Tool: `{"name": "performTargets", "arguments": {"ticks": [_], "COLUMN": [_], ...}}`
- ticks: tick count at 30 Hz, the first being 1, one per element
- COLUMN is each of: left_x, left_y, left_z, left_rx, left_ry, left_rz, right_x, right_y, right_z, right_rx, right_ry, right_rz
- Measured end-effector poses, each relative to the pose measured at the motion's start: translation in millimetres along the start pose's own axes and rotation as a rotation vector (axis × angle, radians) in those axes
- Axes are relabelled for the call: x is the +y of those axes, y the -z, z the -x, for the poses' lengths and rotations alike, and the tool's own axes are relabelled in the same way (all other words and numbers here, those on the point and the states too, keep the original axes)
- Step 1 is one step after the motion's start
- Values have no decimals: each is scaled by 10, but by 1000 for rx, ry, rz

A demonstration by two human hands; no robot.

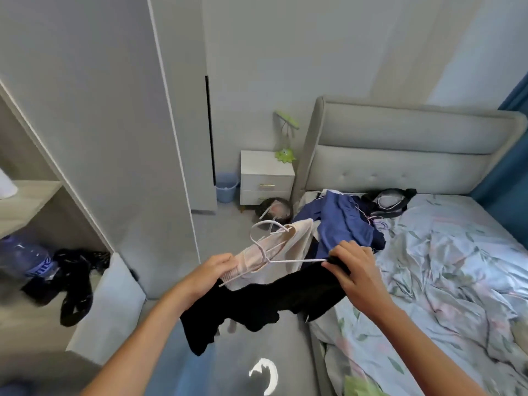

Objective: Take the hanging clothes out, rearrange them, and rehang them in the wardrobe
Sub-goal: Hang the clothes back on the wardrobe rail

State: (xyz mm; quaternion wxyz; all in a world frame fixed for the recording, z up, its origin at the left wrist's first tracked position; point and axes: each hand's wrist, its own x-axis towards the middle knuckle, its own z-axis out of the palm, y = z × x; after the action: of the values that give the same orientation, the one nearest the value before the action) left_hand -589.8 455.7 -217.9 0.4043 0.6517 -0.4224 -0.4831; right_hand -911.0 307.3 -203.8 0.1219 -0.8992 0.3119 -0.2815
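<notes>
A black garment (265, 304) hangs between my hands at the middle of the head view, draped from a white hanger (288, 262). My left hand (215, 271) grips the hanger's left end together with a cream garment (285, 247) on a second white hanger. My right hand (353, 270) pinches the black cloth at the hanger's right end. A pile of blue clothes (343, 224) with more hangers lies on the bed (445, 267) behind. The open wardrobe (34, 201) stands at the left.
The wardrobe door (120, 138) juts out at the left. Black clothing (71, 278) and a blue water bottle (25, 261) lie on a wardrobe shelf. A white nightstand (267, 178) with a green lamp, a blue bin (226, 186) and a black bag (391, 201) are beyond.
</notes>
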Motion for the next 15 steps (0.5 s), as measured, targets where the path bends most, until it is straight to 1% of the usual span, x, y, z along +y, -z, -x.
{"name": "performTargets", "arguments": {"ticks": [3,8,12,15], "left_x": [-46,-74,-38,-13], "left_y": [167,359,475,522], "left_z": [-67,-214,-429,-672], "left_rx": [56,141,149,192], "left_ry": [1,34,27,13], "left_rz": [-97,-52,-102,-141], "right_x": [17,212,537,889], "right_y": [-112,-269,-372,-444], "right_z": [-208,-487,-693,-912], "right_rx": [-1,-24,-30,-31], "right_ry": [2,68,80,87], "right_rz": [-47,-120,-165,-187]}}
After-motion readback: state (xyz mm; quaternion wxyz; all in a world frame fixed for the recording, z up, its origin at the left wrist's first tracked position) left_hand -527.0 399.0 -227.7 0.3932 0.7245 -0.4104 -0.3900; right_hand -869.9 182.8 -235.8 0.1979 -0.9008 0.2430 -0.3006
